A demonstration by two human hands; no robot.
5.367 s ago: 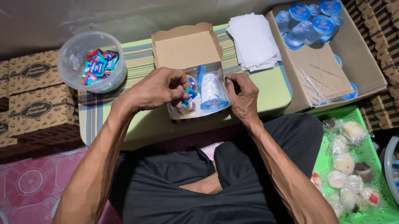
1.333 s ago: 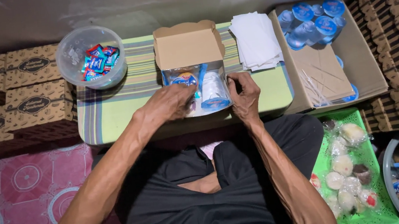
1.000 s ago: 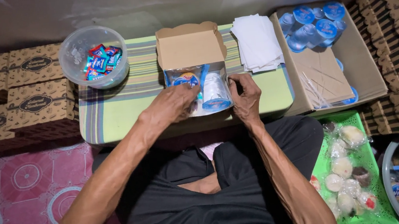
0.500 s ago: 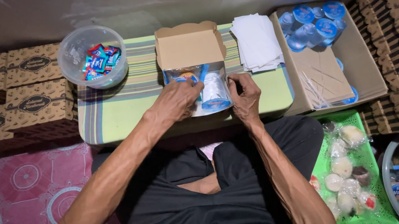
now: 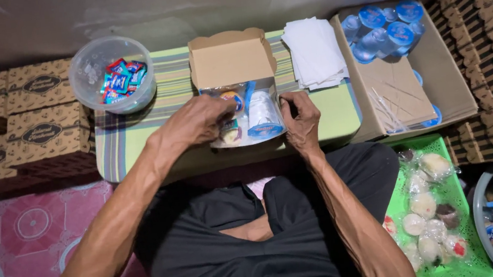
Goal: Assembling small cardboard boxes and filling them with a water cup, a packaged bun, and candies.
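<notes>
We have brought our left hand (image 5: 198, 120) down into the open snack box (image 5: 241, 105) on the tabletop (image 5: 136, 145) — its grip now pinching a wrapped snack (image 5: 232, 135) beside the sealed water cup (image 5: 264, 116). Our right hand (image 5: 301, 120) pinches the box's right wall, steadying it — filling seems nearly complete.

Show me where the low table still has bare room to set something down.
Bare striped cloth lies on the table between the clear bowl and the left hand. A smaller green patch sits below the white napkins. The middle is crowded: open box, right hand.
</notes>
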